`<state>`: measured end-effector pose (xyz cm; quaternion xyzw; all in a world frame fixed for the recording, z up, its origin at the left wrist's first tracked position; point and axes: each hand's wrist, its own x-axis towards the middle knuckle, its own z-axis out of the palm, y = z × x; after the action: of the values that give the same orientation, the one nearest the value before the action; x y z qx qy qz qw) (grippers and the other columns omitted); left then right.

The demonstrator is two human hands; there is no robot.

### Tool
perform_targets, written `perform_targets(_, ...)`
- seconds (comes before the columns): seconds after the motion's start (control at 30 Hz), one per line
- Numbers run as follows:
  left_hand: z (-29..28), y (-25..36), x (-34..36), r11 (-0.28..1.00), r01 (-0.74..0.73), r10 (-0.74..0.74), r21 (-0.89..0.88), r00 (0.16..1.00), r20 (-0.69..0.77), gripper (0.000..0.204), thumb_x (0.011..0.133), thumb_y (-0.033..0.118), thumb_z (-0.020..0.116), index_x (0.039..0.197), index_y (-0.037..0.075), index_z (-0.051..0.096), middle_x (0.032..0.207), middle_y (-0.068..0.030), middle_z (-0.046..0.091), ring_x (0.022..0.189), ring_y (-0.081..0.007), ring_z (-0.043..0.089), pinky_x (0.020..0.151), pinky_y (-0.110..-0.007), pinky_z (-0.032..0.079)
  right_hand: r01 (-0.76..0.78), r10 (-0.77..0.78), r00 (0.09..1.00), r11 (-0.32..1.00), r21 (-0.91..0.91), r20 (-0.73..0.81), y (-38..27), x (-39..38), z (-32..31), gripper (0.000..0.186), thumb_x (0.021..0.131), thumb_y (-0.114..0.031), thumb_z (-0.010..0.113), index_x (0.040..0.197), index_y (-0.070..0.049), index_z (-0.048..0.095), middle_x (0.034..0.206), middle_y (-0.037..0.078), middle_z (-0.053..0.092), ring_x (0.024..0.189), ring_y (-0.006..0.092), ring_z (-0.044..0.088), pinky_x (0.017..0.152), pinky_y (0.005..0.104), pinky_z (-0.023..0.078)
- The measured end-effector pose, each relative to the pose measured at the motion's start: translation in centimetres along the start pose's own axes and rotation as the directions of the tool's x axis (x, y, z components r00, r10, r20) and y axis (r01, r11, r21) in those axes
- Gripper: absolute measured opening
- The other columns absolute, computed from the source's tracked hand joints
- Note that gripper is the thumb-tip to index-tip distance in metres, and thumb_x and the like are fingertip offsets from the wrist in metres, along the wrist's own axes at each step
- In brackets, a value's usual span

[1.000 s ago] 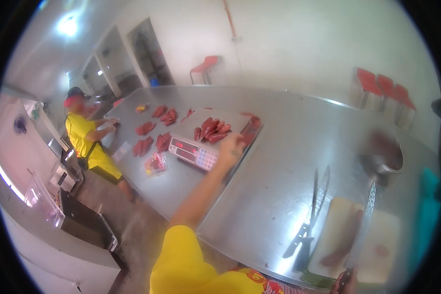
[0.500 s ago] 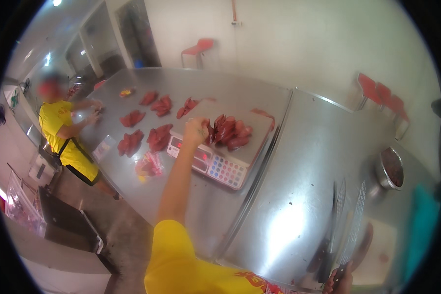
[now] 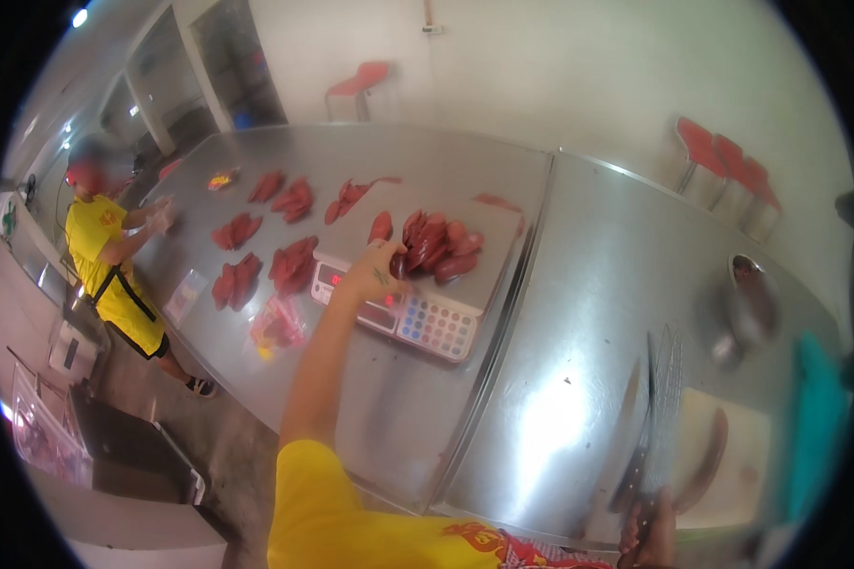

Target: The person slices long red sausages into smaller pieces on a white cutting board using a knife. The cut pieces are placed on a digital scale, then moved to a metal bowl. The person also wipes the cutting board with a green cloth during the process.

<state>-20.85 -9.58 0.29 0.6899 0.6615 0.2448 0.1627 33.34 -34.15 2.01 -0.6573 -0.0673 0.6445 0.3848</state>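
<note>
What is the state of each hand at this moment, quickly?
Left hand: at the meat on the scale; grip cannot be told.
Right hand: closed, holding a knife.

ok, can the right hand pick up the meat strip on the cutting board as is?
Probably not: the right hand is closed on a knife. Nothing seems to cover the meat strip, and the cutting board lies close by.
</note>
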Motion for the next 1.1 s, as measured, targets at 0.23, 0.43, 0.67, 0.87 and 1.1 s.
perform_targets(0.23, 1.9, 1.1, -3.4, 0.990, -0.052, 0.085, 0.133, 0.964, -0.252, 0.040, 0.074, 0.004, 0.065, 0.112, 0.002, 0.054, 0.104, -0.0172, 0.060, 0.092, -0.0349, 0.060, 0.080, -0.038, 0.050, -0.034, 0.035, 0.999, 0.999, 0.021, -0.031, 0.3, 0.3, 0.5, 0.052, 0.092, -0.062, 0.045, 0.066, -0.016, 0.048, 0.043, 0.002, 0.040, 0.031, 0.0157, 0.037, 0.028, 0.0266, 0.028)
perform_targets(0.43, 7.5, 1.0, -11.8, 0.514, 0.151, -0.385, -0.844, 0.920, -0.070, 0.027, 0.081, 0.001, 0.052, 0.107, -0.002, 0.057, 0.096, -0.0098, 0.067, 0.074, -0.0157, 0.065, 0.060, -0.027, 0.053, -0.010, 0.012, 0.994, 1.000, 0.021, -0.113, 0.5, 0.6, 0.9, 0.054, 0.090, -0.064, 0.046, 0.068, -0.016, 0.049, 0.044, 0.000, 0.040, 0.031, 0.0142, 0.036, 0.028, 0.0259, 0.028)
perform_targets(0.67, 15.7, 6.0, -19.2, 0.184, 0.344, -0.400, -0.921, 0.882, 0.250, 0.030, 0.081, -0.001, 0.051, 0.111, -0.001, 0.058, 0.097, -0.0092, 0.067, 0.073, -0.0133, 0.064, 0.062, -0.023, 0.053, 0.032, -0.032, 0.999, 0.999, -0.036, 0.019, 0.7, 2.8, 0.0, 0.063, 0.087, -0.072, 0.041, 0.073, -0.011, 0.048, 0.044, 0.007, 0.038, 0.029, 0.0206, 0.035, 0.027, 0.0345, 0.031)
perform_targets(0.87, 16.1, 8.4, -20.4, 0.222, 0.404, -0.404, -0.888, 0.866, 0.293, 0.030, 0.081, 0.000, 0.051, 0.109, 0.001, 0.059, 0.093, -0.0079, 0.067, 0.068, -0.0103, 0.063, 0.061, -0.022, 0.051, -0.004, 0.015, 0.992, 0.996, -0.087, 0.122, 0.7, 3.4, -0.1, 0.063, 0.088, -0.071, 0.041, 0.073, -0.010, 0.048, 0.045, 0.007, 0.039, 0.029, 0.0204, 0.036, 0.027, 0.0338, 0.031)
perform_targets(1.1, 15.5, 9.3, -20.8, 0.279, 0.385, -0.430, -0.880, 0.869, 0.244, 0.031, 0.080, 0.001, 0.051, 0.109, 0.003, 0.059, 0.091, -0.0055, 0.067, 0.065, -0.0093, 0.063, 0.051, -0.021, 0.047, 0.058, -0.047, 0.996, 0.987, -0.153, 0.072, 1.3, 3.6, 0.2, 0.063, 0.089, -0.069, 0.041, 0.073, -0.009, 0.048, 0.044, 0.007, 0.040, 0.029, 0.0207, 0.037, 0.026, 0.0329, 0.032)
